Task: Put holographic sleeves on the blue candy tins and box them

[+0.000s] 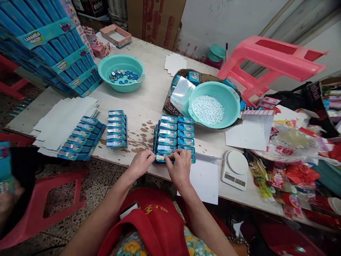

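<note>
Small blue candy box (161,157), shiny foil label, sits at near edge of worktop (149,103), front of a two-row box block (174,137). Left hand (141,163) and right hand (179,167) grip clamped on its ends.

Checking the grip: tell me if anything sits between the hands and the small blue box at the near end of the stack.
Nothing visible does. The left hand and right hand already touch the small blue box from both sides at the table edge.
</note>
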Action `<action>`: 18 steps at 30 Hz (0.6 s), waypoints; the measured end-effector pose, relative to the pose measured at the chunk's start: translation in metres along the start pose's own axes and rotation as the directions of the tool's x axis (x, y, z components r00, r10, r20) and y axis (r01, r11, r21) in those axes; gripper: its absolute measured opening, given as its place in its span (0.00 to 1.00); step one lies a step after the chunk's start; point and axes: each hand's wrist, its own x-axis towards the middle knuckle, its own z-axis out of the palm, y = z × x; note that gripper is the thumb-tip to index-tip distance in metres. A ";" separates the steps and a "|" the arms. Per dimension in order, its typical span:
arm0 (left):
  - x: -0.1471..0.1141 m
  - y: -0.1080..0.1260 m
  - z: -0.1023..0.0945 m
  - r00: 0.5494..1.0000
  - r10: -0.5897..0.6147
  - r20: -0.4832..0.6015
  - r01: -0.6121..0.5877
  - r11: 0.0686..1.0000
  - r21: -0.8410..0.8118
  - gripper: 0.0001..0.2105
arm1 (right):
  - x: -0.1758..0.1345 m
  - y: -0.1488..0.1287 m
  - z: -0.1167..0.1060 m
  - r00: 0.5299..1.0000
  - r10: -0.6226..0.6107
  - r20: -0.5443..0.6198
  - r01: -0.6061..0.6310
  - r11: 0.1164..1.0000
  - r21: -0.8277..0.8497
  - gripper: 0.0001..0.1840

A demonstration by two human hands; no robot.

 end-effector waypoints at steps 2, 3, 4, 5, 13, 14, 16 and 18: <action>0.000 -0.003 0.003 0.999 -0.039 -0.002 0.038 0.993 -0.108 0.13 | 0.000 0.001 0.000 1.000 0.001 0.010 -0.001 1.000 -0.002 0.09; 0.000 -0.005 0.005 0.998 -0.064 0.002 0.064 0.983 -0.173 0.13 | 0.000 0.002 0.000 1.000 0.001 0.012 -0.001 1.000 -0.002 0.09; 0.001 -0.007 0.006 0.996 -0.090 0.010 0.090 0.966 -0.241 0.13 | 0.000 0.003 0.001 1.000 0.001 0.008 -0.001 1.000 0.001 0.09; 0.001 -0.009 0.008 0.993 -0.113 0.025 0.115 0.945 -0.307 0.13 | 0.000 0.004 0.001 1.000 0.001 0.001 -0.001 1.000 0.006 0.08; 0.008 -0.051 0.050 0.962 -0.272 -0.012 0.230 0.836 -0.498 0.12 | 0.000 0.012 0.004 0.997 -0.026 -0.069 0.027 0.999 0.024 0.08; 0.009 -0.057 0.055 0.961 -0.276 -0.029 0.226 0.839 -0.494 0.12 | 0.000 0.013 0.004 0.995 -0.048 -0.092 0.051 0.998 0.032 0.07; 0.010 -0.066 0.060 0.963 -0.236 -0.129 0.152 0.873 -0.464 0.11 | 0.002 0.014 0.003 0.981 -0.093 -0.170 0.101 0.994 0.039 0.08; 0.011 -0.066 0.056 0.947 -0.160 -0.278 0.031 0.908 -0.419 0.12 | 0.007 0.012 0.003 0.961 -0.137 -0.240 0.143 0.990 0.008 0.13</action>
